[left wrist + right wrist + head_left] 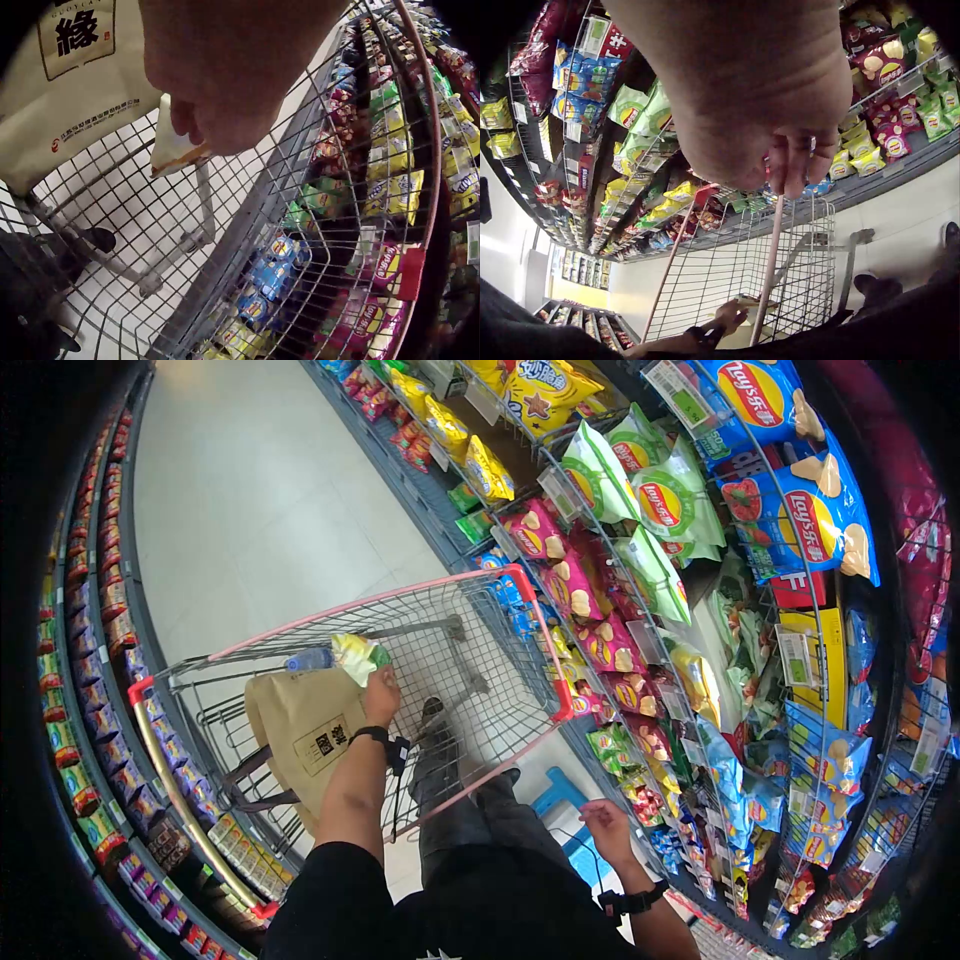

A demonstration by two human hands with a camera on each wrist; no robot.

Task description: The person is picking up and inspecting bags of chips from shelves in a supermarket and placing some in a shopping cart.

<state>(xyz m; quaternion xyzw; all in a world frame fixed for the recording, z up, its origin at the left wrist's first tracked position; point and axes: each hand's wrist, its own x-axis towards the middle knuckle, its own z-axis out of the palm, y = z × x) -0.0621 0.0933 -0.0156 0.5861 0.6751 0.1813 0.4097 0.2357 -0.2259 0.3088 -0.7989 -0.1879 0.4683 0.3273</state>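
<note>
Inside the wire shopping cart (365, 603), my left hand (381, 696) grips a small white, yellow and green packet (352, 656). Beside that hand stands a brown paper bag (290, 722) with dark handles and printed characters. From the left wrist view, the packet (171, 141) shows below my curled fingers, its upper part hidden by the hand. My right hand (606, 830) hangs outside the cart on the shelf side, fingers loosely bent and nothing in them. The right wrist view shows this hand (757, 112) large in front of the chip shelves.
Tall shelves of chip bags (660, 505) line the right side, close to the cart. Another shelf of packaged snacks (105, 650) runs along the left. A blue stool (560, 792) stands by my legs. Pale aisle floor (240, 480) stretches ahead.
</note>
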